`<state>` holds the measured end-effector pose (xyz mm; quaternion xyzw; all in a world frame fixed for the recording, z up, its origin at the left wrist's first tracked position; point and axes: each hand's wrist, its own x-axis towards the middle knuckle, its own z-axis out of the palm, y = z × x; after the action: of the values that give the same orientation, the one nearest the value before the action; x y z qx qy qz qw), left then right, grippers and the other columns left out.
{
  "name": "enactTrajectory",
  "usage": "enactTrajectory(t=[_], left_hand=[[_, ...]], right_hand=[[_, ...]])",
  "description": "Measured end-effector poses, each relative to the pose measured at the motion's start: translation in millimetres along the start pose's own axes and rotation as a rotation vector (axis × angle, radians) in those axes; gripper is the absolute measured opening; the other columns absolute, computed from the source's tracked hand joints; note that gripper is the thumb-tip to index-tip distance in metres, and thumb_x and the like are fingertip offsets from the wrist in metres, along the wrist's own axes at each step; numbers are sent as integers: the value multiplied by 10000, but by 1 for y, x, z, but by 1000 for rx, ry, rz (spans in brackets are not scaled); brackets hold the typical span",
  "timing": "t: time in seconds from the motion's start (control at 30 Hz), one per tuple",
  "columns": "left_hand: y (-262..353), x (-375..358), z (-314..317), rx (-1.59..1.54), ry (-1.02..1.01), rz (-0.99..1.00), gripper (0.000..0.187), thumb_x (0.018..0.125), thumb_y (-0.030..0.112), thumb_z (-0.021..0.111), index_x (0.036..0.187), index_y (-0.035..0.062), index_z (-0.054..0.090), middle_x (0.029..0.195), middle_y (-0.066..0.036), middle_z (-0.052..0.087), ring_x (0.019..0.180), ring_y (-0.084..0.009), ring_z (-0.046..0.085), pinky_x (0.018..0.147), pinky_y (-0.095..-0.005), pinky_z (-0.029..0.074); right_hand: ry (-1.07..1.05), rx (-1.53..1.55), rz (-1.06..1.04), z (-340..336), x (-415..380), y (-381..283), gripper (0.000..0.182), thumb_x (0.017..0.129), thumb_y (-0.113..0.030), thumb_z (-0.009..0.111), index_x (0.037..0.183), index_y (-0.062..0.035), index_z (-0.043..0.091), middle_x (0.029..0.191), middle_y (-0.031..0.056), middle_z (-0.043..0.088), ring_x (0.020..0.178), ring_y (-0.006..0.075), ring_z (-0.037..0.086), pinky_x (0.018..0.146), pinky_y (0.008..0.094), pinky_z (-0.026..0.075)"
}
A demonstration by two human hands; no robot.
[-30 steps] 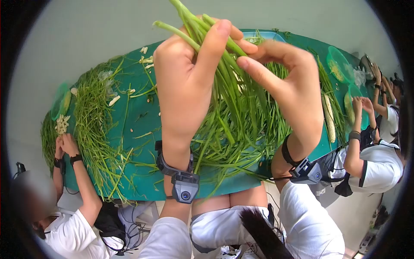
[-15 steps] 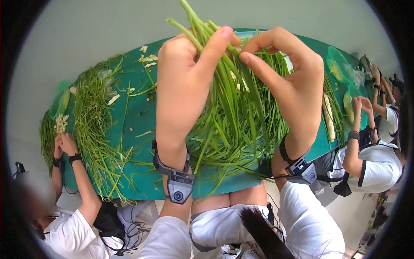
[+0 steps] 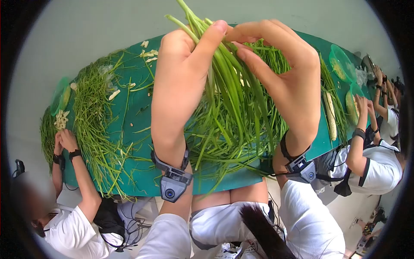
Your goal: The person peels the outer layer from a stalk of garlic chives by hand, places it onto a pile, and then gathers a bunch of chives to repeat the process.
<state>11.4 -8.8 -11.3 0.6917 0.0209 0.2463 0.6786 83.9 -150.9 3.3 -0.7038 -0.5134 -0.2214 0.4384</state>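
My left hand [image 3: 181, 82] is closed around the upper end of a bunch of green chives [image 3: 230, 82], its thumb lying across the stems. Pale stem ends stick up past that thumb, and the long flat leaves hang down between my hands. My right hand [image 3: 297, 82] pinches at the same bunch, thumb in front and index finger reaching behind the stems; its fingertips are partly hidden. Below both hands, a loose heap of chives [image 3: 220, 149] covers the middle of the green tabletop [image 3: 140, 112].
Another long heap of chives [image 3: 88, 112] lies to the left, near a co-worker's hands [image 3: 65, 141] and small white pieces [image 3: 61, 118]. On the right are a pale corn cob [image 3: 330, 116], green baskets [image 3: 340, 64] and another person's hands [image 3: 362, 105]. A green basket [image 3: 61, 96] stands far left.
Both hands have shifted slightly up and left with the bunch. My right hand's fingers have slid up along the stems, closer to my left thumb.
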Motion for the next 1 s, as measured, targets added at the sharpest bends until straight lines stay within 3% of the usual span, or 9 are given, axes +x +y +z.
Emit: enactTrajectory(t=[0.47,0.9,1.0], left_hand=[[4,2,1,-82,-59,-23,329,929,273,506,942,-32,626,760,-70,654,629,-86,613,589,-211,479],[-1,0,5,78,-27,-13,309,937,252,501,922,-26,633,732,-41,641,623,-69,597,578,-199,464],[-2,2,4,114,-28,-9,306,939,246,495,928,-31,623,739,-53,646,627,-79,605,583,-203,472]], right_hand=[[-41,38,27,-3,0,1,138,733,18,616,867,28,584,804,80,619,758,171,576,754,253,430],[-7,-95,60,6,-5,4,140,712,39,599,835,23,534,765,115,590,709,254,577,703,286,458],[-12,-72,30,6,-5,5,113,746,29,580,845,22,526,760,106,595,707,226,586,704,277,454]])
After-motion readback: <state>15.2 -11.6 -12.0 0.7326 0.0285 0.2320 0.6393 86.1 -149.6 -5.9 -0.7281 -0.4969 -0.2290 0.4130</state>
